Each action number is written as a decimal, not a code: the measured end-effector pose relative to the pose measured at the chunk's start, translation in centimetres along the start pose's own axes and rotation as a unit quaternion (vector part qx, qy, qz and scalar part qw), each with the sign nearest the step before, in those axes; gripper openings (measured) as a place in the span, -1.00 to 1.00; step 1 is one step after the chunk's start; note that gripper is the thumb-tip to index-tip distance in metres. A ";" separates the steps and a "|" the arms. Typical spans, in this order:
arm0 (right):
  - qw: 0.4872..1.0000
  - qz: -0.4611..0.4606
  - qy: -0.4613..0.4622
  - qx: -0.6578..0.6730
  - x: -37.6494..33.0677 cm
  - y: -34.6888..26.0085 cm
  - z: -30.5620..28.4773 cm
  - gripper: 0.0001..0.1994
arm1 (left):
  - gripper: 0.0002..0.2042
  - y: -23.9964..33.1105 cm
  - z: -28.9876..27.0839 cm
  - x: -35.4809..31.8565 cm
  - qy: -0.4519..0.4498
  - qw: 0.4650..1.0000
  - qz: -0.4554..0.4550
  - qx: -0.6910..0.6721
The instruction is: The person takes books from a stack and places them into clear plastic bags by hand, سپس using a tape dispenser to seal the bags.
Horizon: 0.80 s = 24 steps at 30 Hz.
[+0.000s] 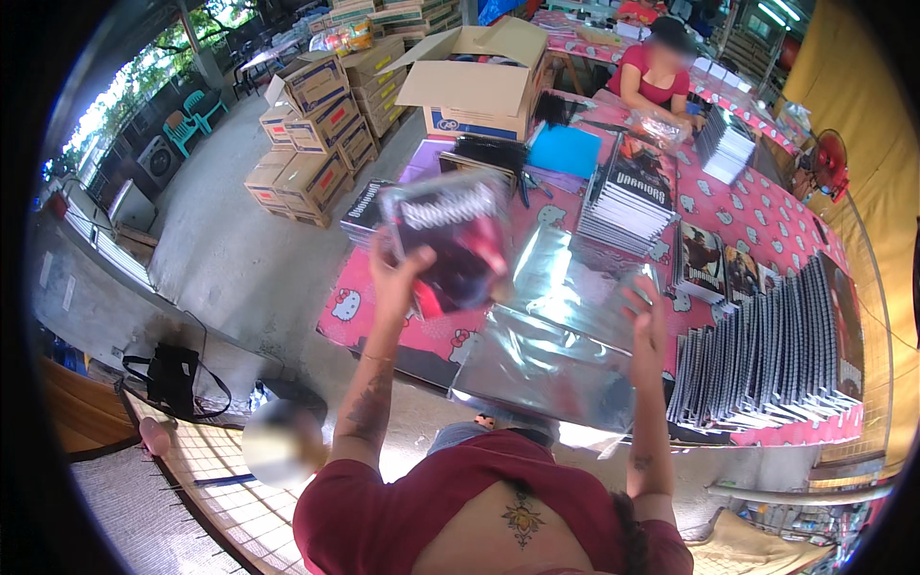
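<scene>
Hands work over a table point(767, 216) covered with a pink patterned cloth. The left hand point(395, 273) is raised above the table's near left corner, fingers closed around the lower edge of a notebook point(458, 240) wrapped in clear shiny plastic, which it holds tilted in the air. The right hand point(647, 321) hangs over the near edge, fingers spread and partly curled, touching the edge of a stack of clear plastic sleeves point(551, 340) that lies flat along that edge; whether it pinches a sleeve or only rests on it cannot be told.

Just right of the sleeves, a long row of notebooks point(767, 359) fans out along the right side of the table. A taller pile of notebooks point(628, 196) sits near the middle, with another small pile point(725, 144) toward the far edge. A person in a red top point(655, 77) sits at the far end. An open cardboard box point(476, 81) stands at the far left corner, and more sealed boxes point(311, 134) are stacked on the concrete floor to the left.
</scene>
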State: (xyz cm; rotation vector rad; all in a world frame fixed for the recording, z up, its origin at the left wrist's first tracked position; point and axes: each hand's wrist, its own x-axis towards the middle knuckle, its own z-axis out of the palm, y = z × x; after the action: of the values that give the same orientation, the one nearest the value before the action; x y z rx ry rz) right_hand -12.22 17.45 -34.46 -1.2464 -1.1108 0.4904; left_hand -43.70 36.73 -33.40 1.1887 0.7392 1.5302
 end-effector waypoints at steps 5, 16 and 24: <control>0.998 0.007 0.057 0.031 -2.2 -2.4 -3.0 -0.32 | -0.22 -7.1 -9.4 11.3 0.235 0.968 -0.052 -0.066; 0.984 -0.059 0.054 -0.157 -7.5 -10.3 -6.9 -0.39 | -0.02 -12.8 -12.8 17.2 0.291 0.934 -0.198 0.051; 0.809 -0.092 0.348 -0.464 -6.2 -24.1 -26.5 -0.58 | -0.55 -0.6 10.1 8.0 0.062 0.960 0.217 0.166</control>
State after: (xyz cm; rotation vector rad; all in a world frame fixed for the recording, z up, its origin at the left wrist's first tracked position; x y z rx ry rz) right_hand 1.87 -8.11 -12.85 -1.9034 -0.7912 -0.7448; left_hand -33.96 43.34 -28.14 1.5940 0.8821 1.9059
